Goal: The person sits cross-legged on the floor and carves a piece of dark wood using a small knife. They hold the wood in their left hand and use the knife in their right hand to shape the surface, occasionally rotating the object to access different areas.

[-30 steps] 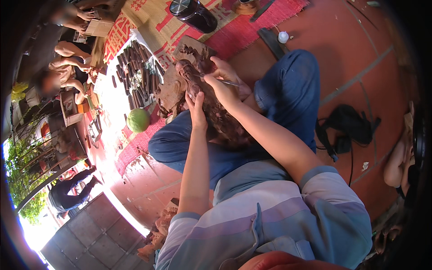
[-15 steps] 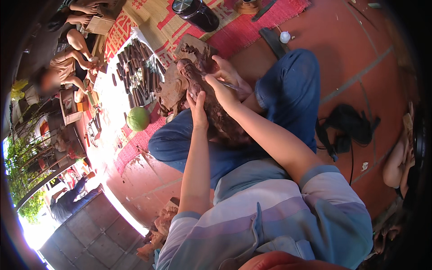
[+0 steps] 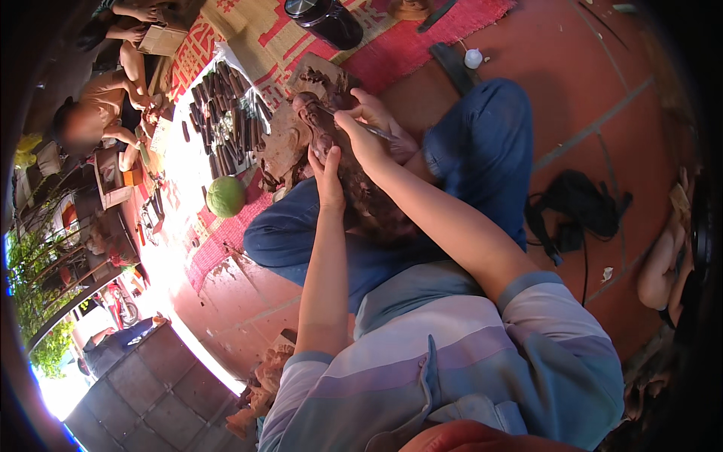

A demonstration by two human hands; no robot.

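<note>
A carved dark wooden figure [image 3: 361, 192] leans across my lap, its rounded head end pointing away from me. My left hand [image 3: 328, 183] is closed around its near left side, fingers and thumb against the wood. My right hand [image 3: 360, 143] grips a thin carving tool [image 3: 387, 135], whose tip reaches toward the figure's head; the tip's exact contact is too small to tell. Just beyond the right hand rests my bare foot [image 3: 385, 120]. A rough pale-brown carved wood block [image 3: 282, 139] lies beside and beyond the figure.
Several dark-handled tools [image 3: 226, 113] lie on a white sheet at the left, near a round green fruit [image 3: 226, 197]. Farther off stands a dark flask [image 3: 324, 22] on the patterned mat. A black bag [image 3: 580, 203] lies on the right floor. Another person [image 3: 105, 105] sits far left.
My view has shifted slightly, moving most of the scene a little to the left. Both hands keep their holds; the tool in my right hand stays near the figure's head.
</note>
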